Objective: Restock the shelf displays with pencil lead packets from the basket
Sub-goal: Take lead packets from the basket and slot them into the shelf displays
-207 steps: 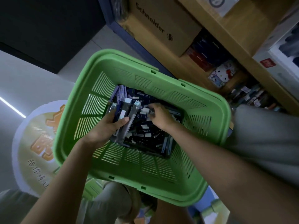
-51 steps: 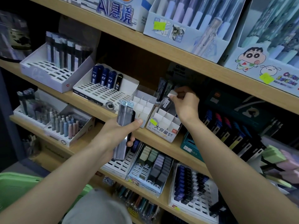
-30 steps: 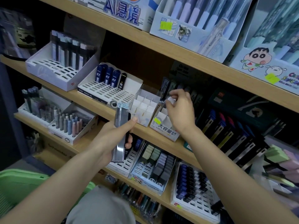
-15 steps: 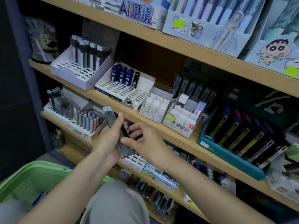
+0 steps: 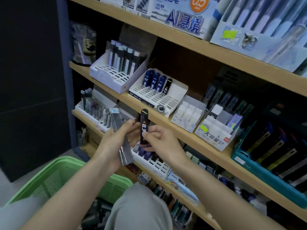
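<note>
My left hand (image 5: 116, 140) grips a stack of grey pencil lead packets (image 5: 120, 138) in front of the shelves. My right hand (image 5: 159, 140) pinches one black lead packet (image 5: 143, 127) upright beside that stack. The green basket (image 5: 54, 176) sits at the lower left by my knee, with dark packets inside. On the middle shelf a white slotted display (image 5: 154, 95) holds three blue tubes and one black packet. Left of it another white display (image 5: 114, 72) holds several tall dark packets.
Two small white divider boxes (image 5: 209, 122) stand on the middle shelf to the right, beside a teal tray (image 5: 265, 170) of dark packs. Lower shelves carry more slotted displays (image 5: 152, 161). Pen boxes (image 5: 259, 35) fill the top shelf. A dark wall lies left.
My right hand left the divider box, came down to the stack in my left hand and now pinches a single black packet drawn up from it. The view has shifted left and down.
</note>
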